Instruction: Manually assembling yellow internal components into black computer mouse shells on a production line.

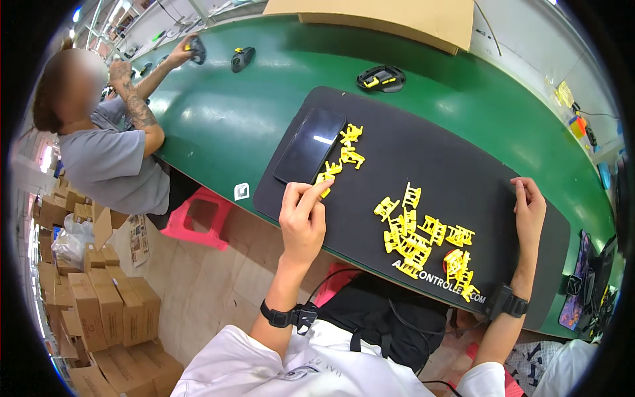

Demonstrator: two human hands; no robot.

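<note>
1. Reaching over the black mat (pixel 463 165), your left hand (pixel 303 221) has its fingertips at a small yellow piece (pixel 324 191). Your fingers cover part of it, so I cannot tell if they pinch it tight or just touch it.

2. Your right hand (pixel 530 215) is well apart from your left one, over the other side of the mat. Its fingers are bent and close to each other. I cannot tell if the tips meet.

3. More yellow bits (pixel 352 157) lie in a short line, going up and away from your left fingertips. The nearest ones are just beside them.

4. A big messy pile of yellow parts (pixel 413 246) lies between your two hands, a bit closer to your tummy. Some more yellow frames (pixel 458 264) sit at the side of that pile nearer your right hand, and something red (pixel 447 254) peeks out beside them.

5. A flat black phone (pixel 311 145) lies on the mat, just past your left hand.

6. A black shell with yellow on it (pixel 381 79) sits on the green table (pixel 278 73), farther out than both hands.

7. Far off past your left hand, another person (pixel 112 152) holds up a dark thing (pixel 196 49).
</note>
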